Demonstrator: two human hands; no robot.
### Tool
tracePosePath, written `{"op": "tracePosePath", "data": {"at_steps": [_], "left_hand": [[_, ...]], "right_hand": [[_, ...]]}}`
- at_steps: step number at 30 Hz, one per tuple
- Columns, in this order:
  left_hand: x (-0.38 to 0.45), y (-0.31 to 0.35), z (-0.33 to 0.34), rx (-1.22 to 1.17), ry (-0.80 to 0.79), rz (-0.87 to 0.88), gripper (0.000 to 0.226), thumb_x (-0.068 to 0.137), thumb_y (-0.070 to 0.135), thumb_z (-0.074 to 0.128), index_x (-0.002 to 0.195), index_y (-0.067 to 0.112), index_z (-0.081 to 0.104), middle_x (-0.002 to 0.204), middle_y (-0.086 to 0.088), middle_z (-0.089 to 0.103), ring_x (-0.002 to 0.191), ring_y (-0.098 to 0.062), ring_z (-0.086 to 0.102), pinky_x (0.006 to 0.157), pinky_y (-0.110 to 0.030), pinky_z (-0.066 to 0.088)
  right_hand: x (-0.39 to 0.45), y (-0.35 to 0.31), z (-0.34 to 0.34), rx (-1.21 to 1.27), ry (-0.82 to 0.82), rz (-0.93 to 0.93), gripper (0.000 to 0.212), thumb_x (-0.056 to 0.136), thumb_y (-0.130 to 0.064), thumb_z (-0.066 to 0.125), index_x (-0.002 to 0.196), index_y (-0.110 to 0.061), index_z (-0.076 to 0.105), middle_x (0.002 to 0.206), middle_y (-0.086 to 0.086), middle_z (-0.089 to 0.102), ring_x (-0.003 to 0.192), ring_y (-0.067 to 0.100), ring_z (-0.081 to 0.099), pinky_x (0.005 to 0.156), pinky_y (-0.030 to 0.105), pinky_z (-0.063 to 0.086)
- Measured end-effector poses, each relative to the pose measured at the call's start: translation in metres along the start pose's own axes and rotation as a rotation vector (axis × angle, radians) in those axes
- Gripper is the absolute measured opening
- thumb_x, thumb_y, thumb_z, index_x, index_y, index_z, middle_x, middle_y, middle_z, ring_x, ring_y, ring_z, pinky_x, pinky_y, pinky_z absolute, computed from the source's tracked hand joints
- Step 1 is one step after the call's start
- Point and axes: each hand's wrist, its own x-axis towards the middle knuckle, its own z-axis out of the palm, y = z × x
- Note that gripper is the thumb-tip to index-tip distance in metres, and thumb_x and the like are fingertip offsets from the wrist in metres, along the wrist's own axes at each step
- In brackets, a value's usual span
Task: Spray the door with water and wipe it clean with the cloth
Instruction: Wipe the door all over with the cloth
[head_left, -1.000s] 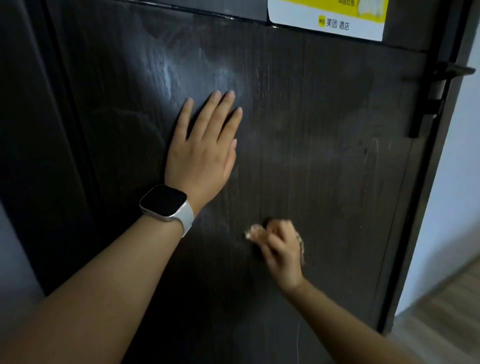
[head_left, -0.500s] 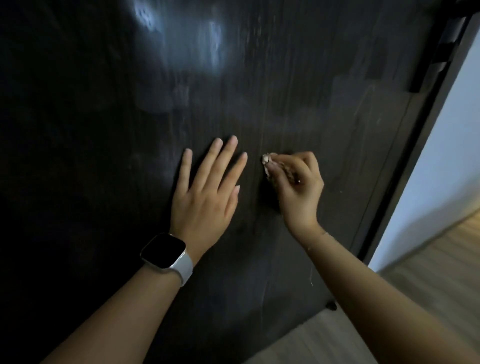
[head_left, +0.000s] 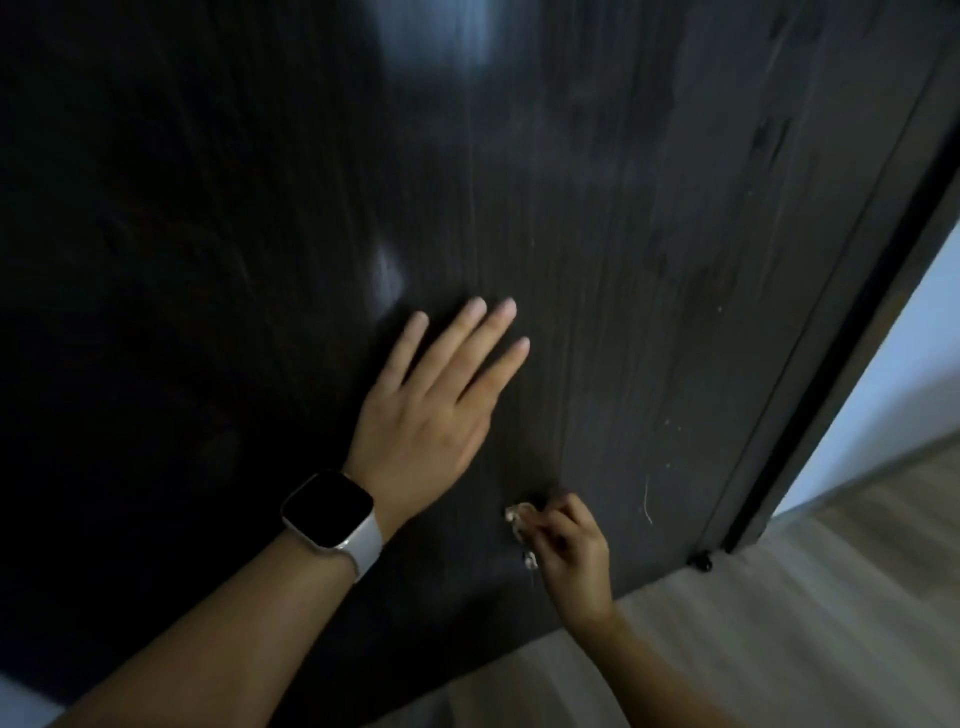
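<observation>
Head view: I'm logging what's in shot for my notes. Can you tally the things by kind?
Hands: 2, left flat on the door, right gripping the cloth
Door: 1
Cloth: 1
Watch: 1
Total: 5

Door (head_left: 623, 260): we record near-black brown with vertical wood grain, pale hazy smears and a few light scratches. Cloth (head_left: 519, 519): we note an off-white scrap. Watch (head_left: 328, 510): black face, white strap. Floor (head_left: 779, 623): light grey-beige planks. Wall (head_left: 914, 353): pale bluish white.
</observation>
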Motion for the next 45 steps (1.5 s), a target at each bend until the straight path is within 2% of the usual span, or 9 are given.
{"op": "tracePosePath", "data": {"at_steps": [3,8,15,20,23,27,33,39,45], "left_hand": [[-0.016,0.013,0.025,0.069,-0.094,0.054,0.058,0.099,0.033,0.053,0.152,0.019,0.035,0.161,-0.008,0.025,0.148,-0.023,0.022,0.121,-0.046,0.007],[-0.022,0.012,0.042,0.235,-0.055,0.075,0.061,0.103,0.05,0.038,0.155,0.02,0.03,0.161,-0.006,0.022,0.147,-0.022,0.021,0.119,-0.049,0.008],[-0.025,0.012,0.046,0.293,-0.054,0.107,0.063,0.104,0.053,0.033,0.157,0.02,0.024,0.162,-0.006,0.019,0.147,-0.025,0.018,0.118,-0.051,0.008],[-0.024,0.01,0.048,0.295,-0.003,0.123,0.063,0.102,0.054,0.037,0.154,0.02,0.031,0.159,-0.007,0.031,0.144,-0.026,0.026,0.116,-0.052,0.017],[-0.023,0.011,0.048,0.287,0.017,0.121,0.062,0.101,0.054,0.041,0.152,0.021,0.036,0.156,-0.007,0.036,0.143,-0.026,0.028,0.115,-0.052,0.018],[-0.022,0.011,0.047,0.273,0.004,0.116,0.061,0.101,0.053,0.043,0.152,0.02,0.037,0.156,-0.009,0.036,0.143,-0.027,0.027,0.114,-0.053,0.017],[-0.023,0.011,0.046,0.286,-0.01,0.101,0.061,0.1,0.052,0.043,0.152,0.02,0.037,0.156,-0.009,0.035,0.142,-0.028,0.026,0.114,-0.054,0.017],[-0.021,0.012,0.046,0.296,-0.012,0.095,0.061,0.1,0.052,0.044,0.151,0.019,0.039,0.156,-0.009,0.036,0.142,-0.028,0.027,0.114,-0.053,0.016],[-0.021,0.012,0.046,0.3,-0.021,0.084,0.061,0.1,0.053,0.045,0.151,0.019,0.039,0.156,-0.01,0.036,0.143,-0.028,0.026,0.115,-0.053,0.016]], "right_hand": [[-0.013,-0.005,-0.015,0.139,0.166,0.213,0.004,0.085,-0.014,0.072,0.086,-0.018,0.074,0.083,-0.009,0.055,0.072,0.012,0.06,0.064,0.031,0.051],[0.021,-0.036,-0.021,0.219,0.311,0.203,0.012,0.083,-0.004,0.073,0.09,-0.014,0.074,0.085,0.005,0.062,0.08,0.004,0.061,0.075,0.013,0.048],[0.017,-0.019,0.04,0.472,0.472,0.291,0.019,0.085,0.004,0.069,0.076,-0.009,0.059,0.079,0.014,0.055,0.08,0.027,0.062,0.078,0.035,0.053],[-0.069,0.051,0.078,0.604,0.558,0.946,0.019,0.085,0.002,0.068,0.071,-0.004,0.057,0.059,-0.005,0.065,0.058,-0.004,0.058,0.072,0.034,0.047],[-0.084,0.069,0.089,0.676,0.587,1.099,0.02,0.088,0.002,0.066,0.071,-0.002,0.056,0.051,-0.008,0.062,0.051,0.001,0.056,0.07,0.037,0.044],[-0.068,0.052,0.093,0.691,0.653,1.066,0.022,0.086,-0.021,0.073,0.073,-0.01,0.06,0.07,0.017,0.064,0.066,0.02,0.059,0.065,0.042,0.053],[-0.041,0.027,0.086,0.621,0.687,0.825,0.012,0.087,0.004,0.066,0.08,0.001,0.057,0.078,0.007,0.064,0.071,-0.001,0.06,0.071,0.014,0.05],[-0.069,0.06,0.098,0.735,0.715,1.038,0.022,0.087,0.003,0.066,0.071,-0.008,0.057,0.063,-0.009,0.066,0.065,0.001,0.06,0.068,0.02,0.051],[-0.079,0.063,0.099,0.817,0.717,1.155,0.023,0.086,-0.007,0.071,0.069,-0.015,0.057,0.071,0.011,0.06,0.073,0.021,0.054,0.073,0.046,0.045]]}}
